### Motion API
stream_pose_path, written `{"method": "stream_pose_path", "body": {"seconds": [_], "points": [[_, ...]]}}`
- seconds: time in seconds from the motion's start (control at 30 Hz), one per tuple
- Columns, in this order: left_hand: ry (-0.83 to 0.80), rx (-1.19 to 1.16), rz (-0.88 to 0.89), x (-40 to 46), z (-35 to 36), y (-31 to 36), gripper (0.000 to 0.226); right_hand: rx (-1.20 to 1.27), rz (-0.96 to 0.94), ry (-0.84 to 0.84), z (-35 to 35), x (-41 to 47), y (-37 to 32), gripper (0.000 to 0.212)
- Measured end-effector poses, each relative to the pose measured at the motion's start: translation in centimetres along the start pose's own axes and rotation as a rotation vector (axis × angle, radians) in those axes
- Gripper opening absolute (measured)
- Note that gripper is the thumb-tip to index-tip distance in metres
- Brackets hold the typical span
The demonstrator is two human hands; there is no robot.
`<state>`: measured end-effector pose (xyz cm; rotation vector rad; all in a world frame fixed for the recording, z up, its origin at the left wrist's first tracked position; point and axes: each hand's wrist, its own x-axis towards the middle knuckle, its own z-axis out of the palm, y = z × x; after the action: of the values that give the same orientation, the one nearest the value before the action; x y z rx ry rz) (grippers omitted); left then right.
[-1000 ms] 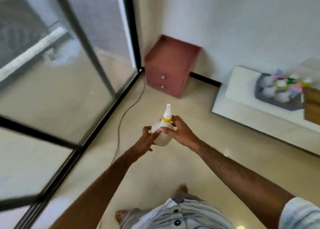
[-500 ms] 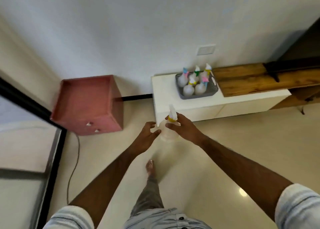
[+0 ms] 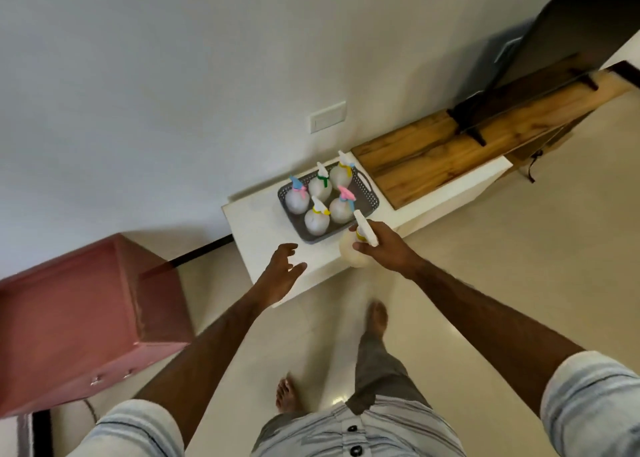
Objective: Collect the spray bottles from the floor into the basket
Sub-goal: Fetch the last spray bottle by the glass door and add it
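Beige tile floor [image 3: 485,283] lower frame; left hand [image 3: 281,276] centre, fingers spread, empty; right hand [image 3: 384,245] clamped on spray bottle [image 3: 353,250] neck, just beside grey basket [image 3: 370,193] holding five bottles on white cabinet [image 3: 256,228]

Pink cabinet [image 3: 86,321] left; white unit [image 3: 263,235]; wood top [image 3: 433,159]; wall plate [image 3: 328,116].

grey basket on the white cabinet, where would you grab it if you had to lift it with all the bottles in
Take the grey basket by its cut-out handle at the end nearest the wooden top, fingers hooked through the slot from outside. A matching handle at the opposite end probably exists but is not clear here. Five upright spray bottles fill the inside, so the end walls are the free places.
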<state>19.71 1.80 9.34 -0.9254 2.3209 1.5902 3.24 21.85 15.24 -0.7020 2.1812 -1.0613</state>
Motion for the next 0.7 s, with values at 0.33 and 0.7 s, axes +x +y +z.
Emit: {"method": "stream_pose_path", "body": {"seconds": [0.33, 0.7], "points": [[0.125, 0.078, -0.275, 17.3, 3.3, 1.5, 0.046, -0.137, 0.060, -0.081, -10.3, 21.5, 11.5, 0.047], [0.198, 0.043, -0.483, 27.8, 7.7, -4.4, 0.052, -0.236, -0.062, -0.206, -6.7, 34.0, 22.0, 0.046]]}}
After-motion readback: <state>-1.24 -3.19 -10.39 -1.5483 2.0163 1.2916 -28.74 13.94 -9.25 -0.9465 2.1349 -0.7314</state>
